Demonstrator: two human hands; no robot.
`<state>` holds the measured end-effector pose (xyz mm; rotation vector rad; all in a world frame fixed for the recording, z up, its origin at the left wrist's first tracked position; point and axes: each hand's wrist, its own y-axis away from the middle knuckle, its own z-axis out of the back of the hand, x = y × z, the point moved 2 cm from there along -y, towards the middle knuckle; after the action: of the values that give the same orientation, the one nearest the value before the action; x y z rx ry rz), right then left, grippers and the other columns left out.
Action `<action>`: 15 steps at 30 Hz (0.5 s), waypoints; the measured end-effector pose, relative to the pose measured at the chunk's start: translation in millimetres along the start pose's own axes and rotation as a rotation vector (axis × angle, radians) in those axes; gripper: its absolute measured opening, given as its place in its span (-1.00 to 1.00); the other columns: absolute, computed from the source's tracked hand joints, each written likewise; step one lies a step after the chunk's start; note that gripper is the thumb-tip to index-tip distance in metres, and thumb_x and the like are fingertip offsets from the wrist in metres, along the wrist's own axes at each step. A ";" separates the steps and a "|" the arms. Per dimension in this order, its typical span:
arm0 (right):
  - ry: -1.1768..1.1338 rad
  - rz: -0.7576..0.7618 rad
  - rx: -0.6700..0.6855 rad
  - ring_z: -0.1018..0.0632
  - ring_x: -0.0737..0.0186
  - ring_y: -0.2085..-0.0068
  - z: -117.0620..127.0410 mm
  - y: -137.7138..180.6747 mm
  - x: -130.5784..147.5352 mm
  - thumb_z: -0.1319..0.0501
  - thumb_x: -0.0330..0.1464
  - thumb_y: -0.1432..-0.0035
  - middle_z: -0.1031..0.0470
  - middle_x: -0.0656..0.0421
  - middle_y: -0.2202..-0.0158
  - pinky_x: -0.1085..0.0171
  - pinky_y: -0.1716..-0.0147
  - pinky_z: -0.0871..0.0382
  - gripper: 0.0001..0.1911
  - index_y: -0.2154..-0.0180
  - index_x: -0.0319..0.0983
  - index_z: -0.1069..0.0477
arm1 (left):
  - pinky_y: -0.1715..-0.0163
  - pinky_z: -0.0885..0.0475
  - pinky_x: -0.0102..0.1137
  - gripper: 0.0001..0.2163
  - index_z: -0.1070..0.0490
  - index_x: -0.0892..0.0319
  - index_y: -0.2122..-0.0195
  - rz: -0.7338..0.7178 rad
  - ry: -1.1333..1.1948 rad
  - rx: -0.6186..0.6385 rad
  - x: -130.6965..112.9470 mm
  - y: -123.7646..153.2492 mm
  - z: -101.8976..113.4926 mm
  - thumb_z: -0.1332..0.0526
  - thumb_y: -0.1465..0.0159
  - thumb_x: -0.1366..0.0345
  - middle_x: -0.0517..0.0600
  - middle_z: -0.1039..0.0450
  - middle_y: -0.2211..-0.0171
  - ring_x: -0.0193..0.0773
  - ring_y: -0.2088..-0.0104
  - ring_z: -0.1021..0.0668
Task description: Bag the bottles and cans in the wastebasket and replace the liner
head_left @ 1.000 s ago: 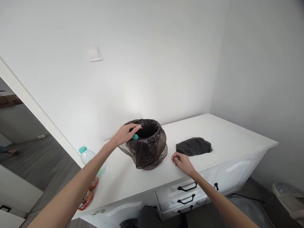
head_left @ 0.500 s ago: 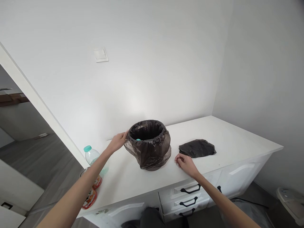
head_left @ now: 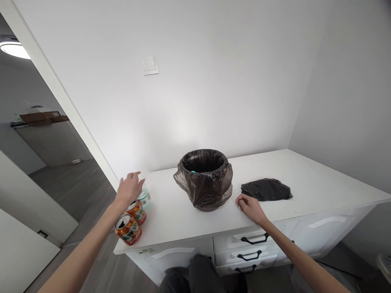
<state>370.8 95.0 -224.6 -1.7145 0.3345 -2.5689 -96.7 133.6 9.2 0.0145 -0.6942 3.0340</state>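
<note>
My left hand (head_left: 130,189) is over a clear plastic bottle (head_left: 145,198) at the left end of the counter. Its fingers are apart, and a bit of the teal cap shows among them; the bottle's upper part is hidden. Two orange drink cans, a front can (head_left: 129,231) and a rear can (head_left: 139,212), stand below that wrist. My right hand (head_left: 251,208) rests on the counter with curled fingers and nothing visible in them. It lies between a bin lined with a black bag (head_left: 210,191) and a folded black plastic bag (head_left: 267,190). Something teal shows inside the bin.
The white counter (head_left: 180,226) runs along the wall, with drawers bearing black handles (head_left: 249,256) below its front edge. A light switch (head_left: 150,66) is on the wall. At the left is a doorway with boxes (head_left: 42,117) beyond.
My left hand has let go of the bin's rim and moved left to the bottle. The view has turned left, showing more of the cans. My right hand stays on the counter.
</note>
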 end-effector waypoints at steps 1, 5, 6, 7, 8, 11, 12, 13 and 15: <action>0.002 0.004 -0.003 -0.49 0.18 0.47 -0.4 -0.1 -1.9 -0.06 -0.29 -0.10 -0.52 0.19 0.50 0.25 0.39 -0.30 -0.79 0.42 -0.16 -0.46 | 0.08 -0.49 0.07 -0.51 -0.37 0.25 -0.25 -0.012 0.020 0.032 -3.1 3.0 -2.4 0.07 -0.44 0.12 0.39 -0.48 -0.14 0.21 0.07 -0.62; 0.009 0.017 -0.016 -0.49 0.16 0.46 -1.1 -0.2 -5.1 -0.06 -0.29 -0.12 -0.53 0.19 0.49 0.25 0.38 -0.31 -0.78 0.41 -0.16 -0.46 | 0.31 -0.51 -0.16 -0.54 -0.35 0.16 -0.27 -0.081 0.103 0.043 -14.4 0.3 -1.0 0.11 -0.48 0.16 0.27 -0.49 -0.14 0.06 0.18 -0.63; 0.012 0.018 -0.016 -0.50 0.16 0.45 -1.1 -0.3 -5.0 -0.05 -0.29 -0.12 -0.53 0.19 0.49 0.25 0.38 -0.31 -0.78 0.41 -0.15 -0.46 | 0.28 -0.52 -0.17 -0.56 -0.36 0.14 -0.26 -0.107 0.129 -0.006 -16.8 -2.9 4.3 0.09 -0.49 0.14 0.24 -0.50 -0.14 0.03 0.18 -0.63; 0.014 0.020 -0.014 -0.50 0.16 0.45 -1.2 -0.5 -4.8 -0.05 -0.30 -0.13 -0.53 0.18 0.49 0.25 0.38 -0.30 -0.78 0.42 -0.15 -0.45 | 0.22 -0.53 -0.17 -0.58 -0.37 0.13 -0.24 -0.136 0.160 -0.081 -20.0 -6.3 12.4 0.06 -0.49 0.12 0.22 -0.50 -0.13 0.01 0.15 -0.63; 0.014 0.021 -0.011 -0.50 0.16 0.45 -1.3 -0.9 -4.7 -0.05 -0.30 -0.13 -0.53 0.18 0.49 0.25 0.38 -0.30 -0.77 0.42 -0.15 -0.45 | 0.15 -0.54 -0.16 -0.60 -0.38 0.12 -0.23 -0.166 0.199 -0.177 -24.4 -9.1 23.3 0.03 -0.50 0.10 0.20 -0.51 -0.13 0.00 0.11 -0.62; 0.017 0.032 -0.009 -0.49 0.16 0.45 -2.0 -3.0 -7.0 -0.04 -0.31 -0.14 -0.53 0.19 0.48 0.24 0.38 -0.28 -0.77 0.42 -0.15 -0.44 | -0.02 -0.55 -0.15 -0.64 -0.38 0.11 -0.20 -0.257 0.357 -0.485 -51.5 -10.4 68.8 -0.07 -0.50 0.07 0.15 -0.52 -0.11 -0.05 -0.03 -0.60; 0.021 0.038 -0.009 -0.49 0.17 0.45 -2.3 -4.0 -8.7 -0.04 -0.31 -0.14 -0.53 0.19 0.48 0.25 0.37 -0.27 -0.77 0.42 -0.15 -0.45 | -0.03 -0.56 -0.17 -0.65 -0.39 0.10 -0.19 -0.287 0.414 -0.569 -66.0 -8.3 85.7 -0.10 -0.50 0.07 0.13 -0.53 -0.09 -0.08 -0.03 -0.60; 0.028 0.046 -0.011 -0.48 0.17 0.45 -2.5 -5.0 -10.6 -0.04 -0.32 -0.14 -0.54 0.19 0.47 0.25 0.37 -0.27 -0.77 0.42 -0.15 -0.45 | -0.03 -0.58 -0.19 -0.67 -0.41 0.09 -0.18 -0.324 0.456 -0.630 -83.1 -5.3 102.0 -0.11 -0.50 0.08 0.12 -0.54 -0.07 -0.11 -0.04 -0.61; 0.042 0.061 -0.012 -0.48 0.18 0.45 -2.9 -6.9 -14.6 -0.03 -0.32 -0.14 -0.53 0.20 0.47 0.25 0.36 -0.27 -0.76 0.41 -0.15 -0.46 | -0.02 -0.59 -0.21 -0.72 -0.44 0.08 -0.12 -0.420 0.503 -0.708 -121.7 1.6 128.9 -0.12 -0.50 0.11 0.09 -0.56 -0.04 -0.14 -0.04 -0.61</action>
<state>374.5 104.4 -237.6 -1.6291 0.3980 -2.5679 25.2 72.9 122.6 -0.5169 -1.4181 2.1224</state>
